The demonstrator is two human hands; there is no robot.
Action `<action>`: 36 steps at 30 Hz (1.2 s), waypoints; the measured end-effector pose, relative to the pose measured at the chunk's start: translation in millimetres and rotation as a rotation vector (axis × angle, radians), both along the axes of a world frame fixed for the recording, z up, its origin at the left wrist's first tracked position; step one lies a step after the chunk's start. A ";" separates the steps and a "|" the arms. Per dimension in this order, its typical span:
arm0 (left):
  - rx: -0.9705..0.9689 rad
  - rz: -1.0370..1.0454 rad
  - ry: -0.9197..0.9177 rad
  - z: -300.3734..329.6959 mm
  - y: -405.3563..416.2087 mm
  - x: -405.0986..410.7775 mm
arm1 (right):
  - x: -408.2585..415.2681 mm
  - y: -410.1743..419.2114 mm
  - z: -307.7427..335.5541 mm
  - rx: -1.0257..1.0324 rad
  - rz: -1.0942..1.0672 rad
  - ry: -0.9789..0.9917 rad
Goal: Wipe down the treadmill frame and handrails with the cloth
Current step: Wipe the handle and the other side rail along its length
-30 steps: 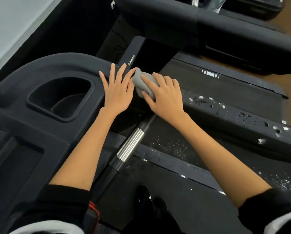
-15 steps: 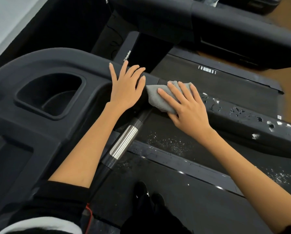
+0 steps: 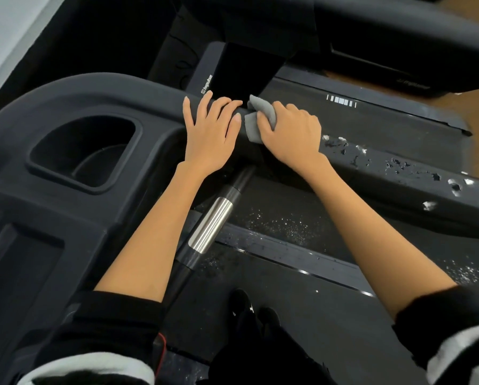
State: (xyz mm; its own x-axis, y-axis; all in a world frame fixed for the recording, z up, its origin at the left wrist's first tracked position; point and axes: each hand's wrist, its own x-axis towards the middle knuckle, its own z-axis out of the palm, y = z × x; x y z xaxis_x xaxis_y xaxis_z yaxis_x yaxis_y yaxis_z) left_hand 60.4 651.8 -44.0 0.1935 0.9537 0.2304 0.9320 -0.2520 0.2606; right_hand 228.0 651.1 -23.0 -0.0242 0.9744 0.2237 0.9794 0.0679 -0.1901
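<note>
Fingers of the right hand (image 3: 289, 134) curl round a grey cloth (image 3: 260, 118), bunched against the black handrail (image 3: 394, 173) where it meets the console frame (image 3: 99, 95). Just to the left, the left hand (image 3: 209, 129) rests flat on the rail with fingers straight and spread, its fingertips touching the cloth's left edge. To the right of the right hand the handrail runs on uncovered, its coating chipped in pale flecks (image 3: 427, 173). A cup holder (image 3: 85, 151) sits in the console left of the hands. A steel-sleeved bar (image 3: 212, 226) angles down between the forearms above the belt (image 3: 302, 212).
</note>
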 end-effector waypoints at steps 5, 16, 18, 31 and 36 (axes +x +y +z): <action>0.024 0.033 0.014 -2.1 0.3 3.4 | -11.3 -9.1 -11.5 0.162 -0.038 -0.001; 0.072 -0.083 -0.126 4.0 -10.8 30.3 | 51.8 -43.9 -16.7 0.218 0.472 -0.106; 0.083 -0.087 -0.135 3.6 -14.7 36.5 | 67.6 -53.2 -16.4 0.187 0.501 -0.134; 0.060 -0.063 -0.074 -3.3 -22.3 37.9 | 81.1 -54.6 -10.3 0.225 0.178 0.084; 0.055 -0.061 -0.068 -3.1 -22.8 39.8 | 60.5 -30.5 -5.6 0.154 -0.020 0.056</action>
State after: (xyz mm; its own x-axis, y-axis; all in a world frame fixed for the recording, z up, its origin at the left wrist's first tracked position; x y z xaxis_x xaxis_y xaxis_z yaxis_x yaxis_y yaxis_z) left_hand 100.2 629.0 -47.1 0.2332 0.9260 0.2969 0.8951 -0.3237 0.3067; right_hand 288.6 620.6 -28.6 0.0117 0.9286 0.3709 0.9690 0.0810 -0.2335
